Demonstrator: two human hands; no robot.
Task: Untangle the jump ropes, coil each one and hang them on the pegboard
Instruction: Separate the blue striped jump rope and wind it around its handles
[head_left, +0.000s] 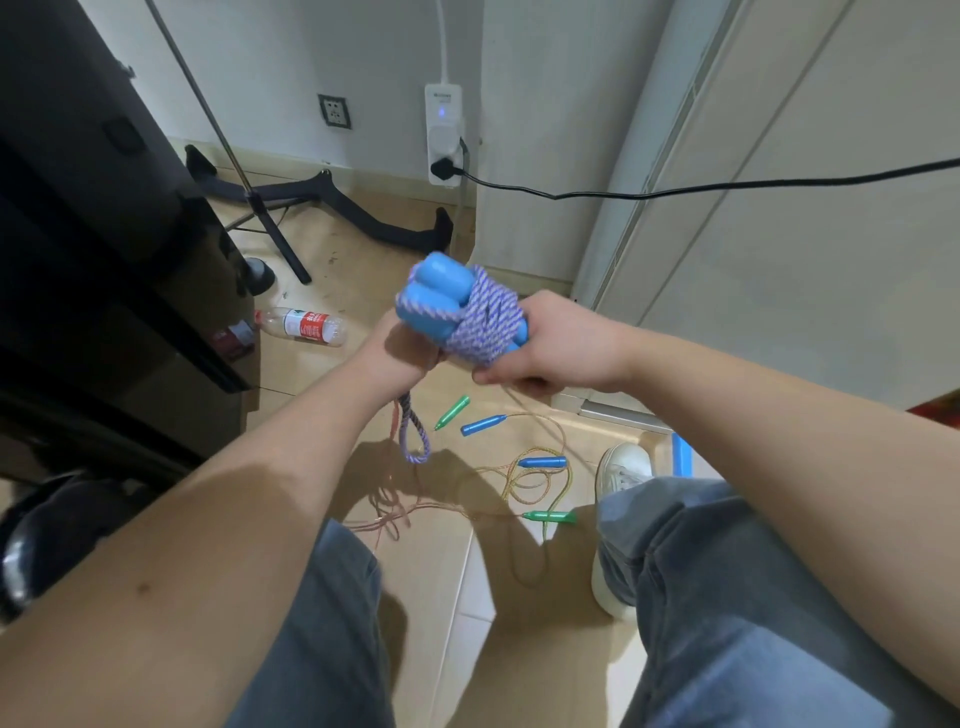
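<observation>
Two hands closed on one purple-and-white jump rope, wound tight round its blue handles: left hand curled beneath the handles, right hand gripping the coil's end, loose loop dangling below. Thinner ropes, green- and blue-handled, tangled on the floor near a plastic bottle

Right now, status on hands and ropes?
Left hand and right hand grip purple rope bundle, wound around blue handles. Tail loop hangs loose. Thin ropes tangled on floor.
</observation>
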